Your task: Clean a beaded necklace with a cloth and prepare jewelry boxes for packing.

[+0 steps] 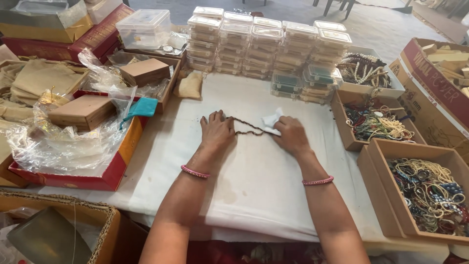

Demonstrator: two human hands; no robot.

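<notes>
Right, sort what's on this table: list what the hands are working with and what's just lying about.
In hand:
left hand
right hand
brown bead string
white cloth

Lying about:
stacked clear boxes
cardboard boxes of beads
wooden boxes
plastic wrap
teal pouch

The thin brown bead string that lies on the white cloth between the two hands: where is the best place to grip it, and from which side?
Probably pinch the brown bead string at its free middle stretch, coming from above: it lies flat on the white cloth, thin and limp, with the left hand and right hand covering its ends.
</notes>
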